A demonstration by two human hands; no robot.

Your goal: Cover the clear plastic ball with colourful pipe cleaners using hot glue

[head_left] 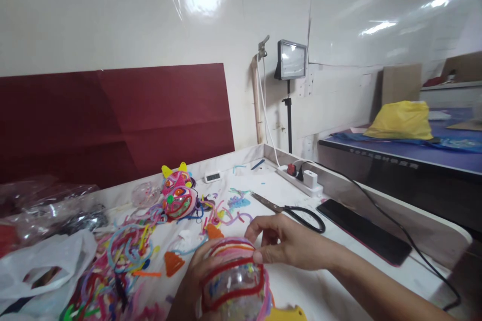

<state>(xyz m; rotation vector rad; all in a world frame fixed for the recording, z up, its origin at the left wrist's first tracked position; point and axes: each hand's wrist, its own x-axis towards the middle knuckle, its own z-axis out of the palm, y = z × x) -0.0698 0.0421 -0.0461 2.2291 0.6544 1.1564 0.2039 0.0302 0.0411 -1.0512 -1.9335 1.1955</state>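
A clear plastic ball [236, 281] is decorated with red, pink and orange strips, and a red outline frames its see-through middle. My left hand [194, 278] wraps round its left side, with the fingers partly hidden. At the upper right edge, the thumb and bent fingers of my right hand [280, 243] press on the strips. Whether a loose strip end is pinched there I cannot tell. A yellow piece [288, 313] shows below the ball. Orange felt-like pieces [173, 262] lie beside my left hand. Behind my hands sits a similar decorated ball [179, 203] with a face-like design.
Scissors [280, 206] and a black phone [363, 230] lie to the right. A power strip [301, 180] with cables runs along the raised table edge [369, 195]. Tangled colourful strips [109, 266] and a white plastic bag [45, 266] cover the left. A small white display [213, 177] stands behind.
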